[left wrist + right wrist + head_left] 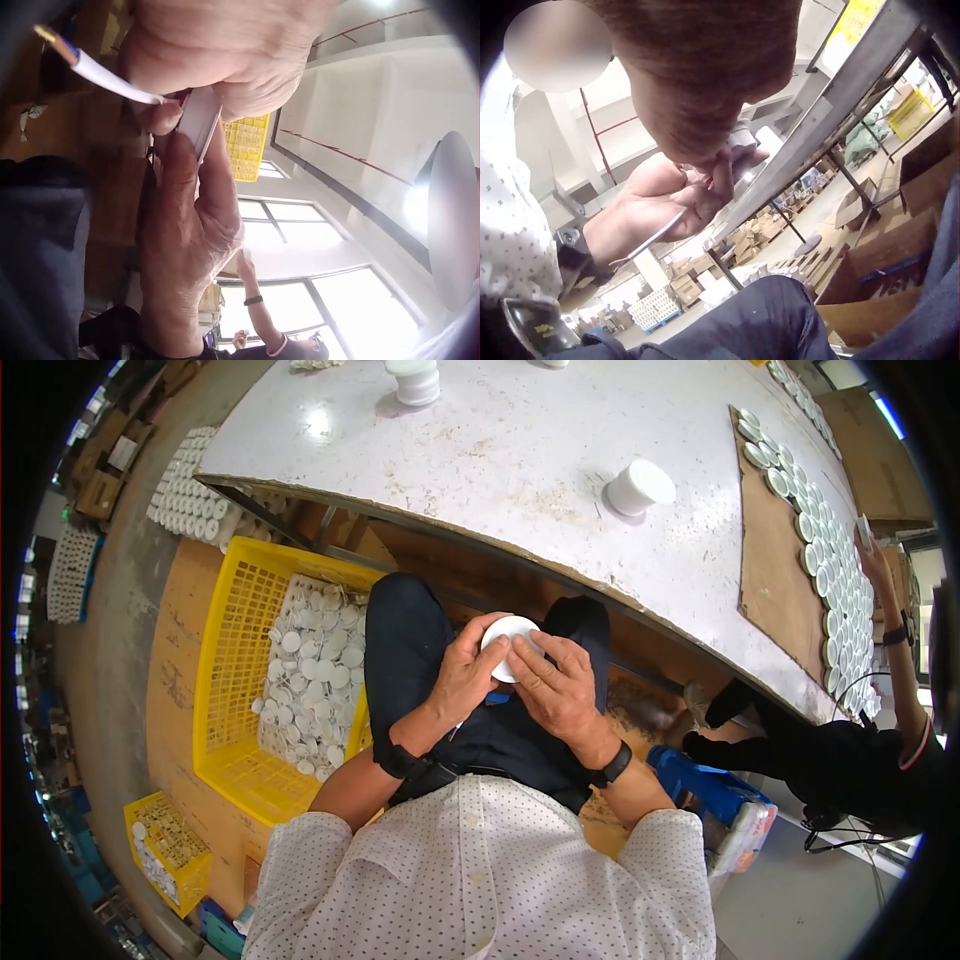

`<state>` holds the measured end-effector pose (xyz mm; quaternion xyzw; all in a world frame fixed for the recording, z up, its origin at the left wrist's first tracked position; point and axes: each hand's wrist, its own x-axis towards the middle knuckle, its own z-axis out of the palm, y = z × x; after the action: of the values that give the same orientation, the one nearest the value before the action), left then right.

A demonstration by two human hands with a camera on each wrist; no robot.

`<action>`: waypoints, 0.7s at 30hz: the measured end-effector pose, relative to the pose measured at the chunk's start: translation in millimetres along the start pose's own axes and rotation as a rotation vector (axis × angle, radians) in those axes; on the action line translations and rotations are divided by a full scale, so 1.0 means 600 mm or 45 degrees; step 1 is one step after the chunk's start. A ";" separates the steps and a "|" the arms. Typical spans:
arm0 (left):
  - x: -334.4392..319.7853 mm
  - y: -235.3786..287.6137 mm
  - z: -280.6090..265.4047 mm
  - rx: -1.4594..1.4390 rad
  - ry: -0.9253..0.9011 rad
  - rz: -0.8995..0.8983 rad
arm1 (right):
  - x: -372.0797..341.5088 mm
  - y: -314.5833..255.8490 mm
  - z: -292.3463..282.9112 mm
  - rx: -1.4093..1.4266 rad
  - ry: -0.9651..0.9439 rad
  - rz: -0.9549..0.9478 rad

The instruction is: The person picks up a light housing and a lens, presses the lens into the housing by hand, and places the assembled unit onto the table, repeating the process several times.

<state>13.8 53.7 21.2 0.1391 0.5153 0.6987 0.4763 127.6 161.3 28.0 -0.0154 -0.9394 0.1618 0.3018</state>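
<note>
Both hands hold a white round disc (512, 626) above the lap in the head view. The left hand (462, 672) grips its left edge with the thumb on its face. From the other side, the right hand (560, 688) pinches it, fingers lying over the face. In the left wrist view the disc (199, 124) appears edge-on between the left hand (217, 45) and the right hand (184, 240). A white cable (112, 85) with bared wire ends sticks out beside the fingers; the same cable (656, 238) hangs below the left hand (649, 202) in the right wrist view.
A yellow crate (225, 690) of white discs stands left of the legs. The white table (500, 470) ahead carries stacked white pieces (640, 488) and, at right, a brown board (780, 590) with rows of discs. Another person (880, 760) is at the right.
</note>
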 end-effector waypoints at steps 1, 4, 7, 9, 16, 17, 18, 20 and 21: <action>0.001 -0.006 -0.002 -0.001 0.001 -0.002 | -0.002 0.002 0.002 0.011 0.021 -0.032; 0.003 -0.017 -0.008 0.248 0.032 0.177 | -0.004 0.000 0.002 0.017 0.053 -0.086; 0.002 -0.020 -0.010 0.424 0.041 0.285 | -0.008 0.002 0.005 0.013 0.068 -0.114; 0.006 -0.018 -0.013 0.103 0.016 0.128 | -0.004 0.001 0.005 0.024 0.079 -0.131; -0.005 0.027 -0.171 0.256 0.653 0.149 | -0.016 0.030 -0.011 0.019 0.112 0.258; -0.010 0.025 -0.212 0.230 0.795 0.144 | -0.026 0.039 -0.010 -0.004 0.087 0.300; -0.017 0.019 -0.253 0.277 0.936 0.172 | -0.034 0.047 -0.008 0.023 0.079 0.327; -0.041 0.000 -0.340 0.460 1.136 0.083 | -0.049 0.053 -0.007 0.022 0.009 0.385; -0.054 -0.021 -0.391 0.443 1.202 -0.010 | -0.055 0.054 -0.004 0.032 -0.024 0.413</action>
<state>-123.6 -110.3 -80.9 -0.1169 0.7840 0.5872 0.1637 153.7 188.8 1.4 -0.1618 -0.9253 0.2202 0.2628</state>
